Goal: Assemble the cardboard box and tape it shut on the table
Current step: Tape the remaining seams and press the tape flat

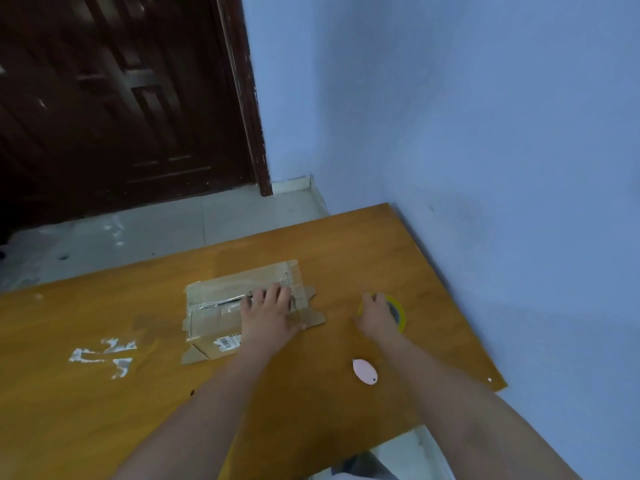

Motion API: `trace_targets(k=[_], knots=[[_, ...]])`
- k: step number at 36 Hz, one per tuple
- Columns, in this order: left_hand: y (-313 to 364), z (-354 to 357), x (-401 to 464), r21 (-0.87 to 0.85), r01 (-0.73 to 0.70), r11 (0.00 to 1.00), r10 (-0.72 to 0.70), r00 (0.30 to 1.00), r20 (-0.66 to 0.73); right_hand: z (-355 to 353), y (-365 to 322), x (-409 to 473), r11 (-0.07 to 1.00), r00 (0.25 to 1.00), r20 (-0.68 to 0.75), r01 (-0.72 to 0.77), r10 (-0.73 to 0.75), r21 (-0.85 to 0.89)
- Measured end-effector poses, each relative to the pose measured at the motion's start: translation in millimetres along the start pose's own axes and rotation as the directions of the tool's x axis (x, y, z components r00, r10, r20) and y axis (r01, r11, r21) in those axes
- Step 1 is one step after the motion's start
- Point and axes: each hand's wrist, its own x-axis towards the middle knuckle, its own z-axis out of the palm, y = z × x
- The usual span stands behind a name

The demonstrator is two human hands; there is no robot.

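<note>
Left hand (268,315) flat on box (221,306); right hand (375,315) grips tape roll (398,311) beside pink cutter (364,371).

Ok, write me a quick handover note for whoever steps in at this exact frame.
Left hand: flat on the cardboard box, pressing its top.
Right hand: on the yellow tape roll, to the right of the box; grip not clear.
Box lies near the middle of the table, old tape on it, end flaps sticking out.
Pink cutter lies nearer the person.
Done: box folded up.
Left: tape it shut.
</note>
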Motion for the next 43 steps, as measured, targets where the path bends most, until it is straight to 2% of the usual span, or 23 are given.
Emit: trace_targets(k=[5,10,12,16,21,25,29,36,43], knots=[[-13.8,-5.5,0.7,-0.102,-0.071,0.992,0.07,0.997,-0.012,-20.0,-23.8,-5.2,0.998,0.99,-0.133,0.051,-0.045,0.037],[-33.8,-15.6,-0.1,-0.227,-0.121,0.966,0.109,0.992,-0.065,-30.1,-63.1,-14.9,0.986,0.972,-0.201,0.143,-0.124,0.082],[-44.3,-16.7,-2.4,-0.208,-0.071,0.976,0.061,0.997,-0.054,-30.8,-79.8,-19.3,0.972,0.953,-0.239,0.214,-0.187,0.094],[-65.5,-9.7,-4.6,-0.187,0.059,0.981,-0.045,0.996,0.077,-30.7,-111.6,-30.8,0.937,0.896,-0.342,0.334,-0.283,0.101],[-75.1,2.2,-5.8,-0.202,0.106,0.974,-0.077,0.986,0.147,-25.2,-137.8,-37.7,0.896,0.859,-0.317,0.44,-0.401,0.059],[-74.1,6.2,-2.2,-0.203,0.115,0.972,-0.09,0.988,0.126,-16.6,-140.3,-36.4,0.918,0.899,-0.243,0.391,-0.365,0.071],[-74.0,10.9,-2.5,-0.198,0.112,0.974,-0.094,0.991,0.098,-10.5,-141.1,-32.0,0.932,0.937,-0.196,0.321,-0.288,0.168],[-74.9,12.5,-3.3,-0.245,0.128,0.961,-0.105,0.989,0.106,-2.9,-149.1,-23.2,0.89,0.967,-0.141,0.251,-0.213,0.38],[-75.5,11.8,-4.6,-0.24,0.138,0.961,-0.117,0.988,0.1,-6.6,-157.0,-9.3,0.855,0.983,-0.08,0.185,-0.168,0.484]])
